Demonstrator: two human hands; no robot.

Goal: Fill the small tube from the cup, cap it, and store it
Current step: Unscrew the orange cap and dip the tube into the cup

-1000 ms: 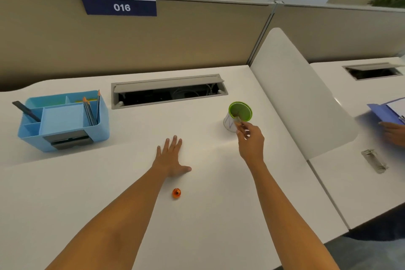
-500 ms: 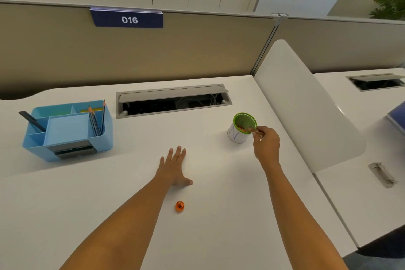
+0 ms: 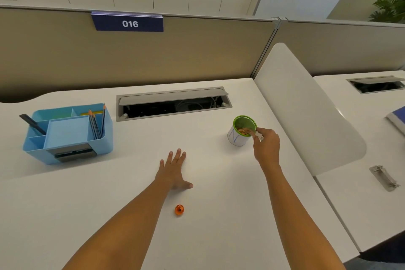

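Observation:
A white cup with a green rim (image 3: 237, 138) stands on the white desk (image 3: 219, 215), right of centre, with orange-brown bits inside. My right hand (image 3: 267, 147) is at the cup's right rim, fingers pinched on a small clear tube (image 3: 254, 134) whose end dips into the cup. Most of the tube is hidden by my fingers. My left hand (image 3: 174, 171) lies flat on the desk, palm down, fingers spread, holding nothing. A small orange cap (image 3: 179, 210) lies on the desk just in front of my left hand.
A light blue desk organiser (image 3: 68, 133) with pencils and a dark pen stands at the left. An open cable tray (image 3: 173, 103) sits at the back. A white divider panel (image 3: 306, 112) rises to the right, and a metal clip (image 3: 383, 178) lies on the neighbouring desk.
My right hand has shifted from the near side of the cup to its right rim, and the tube's end now dips inside. The view has tilted slightly. My left hand has stayed flat.

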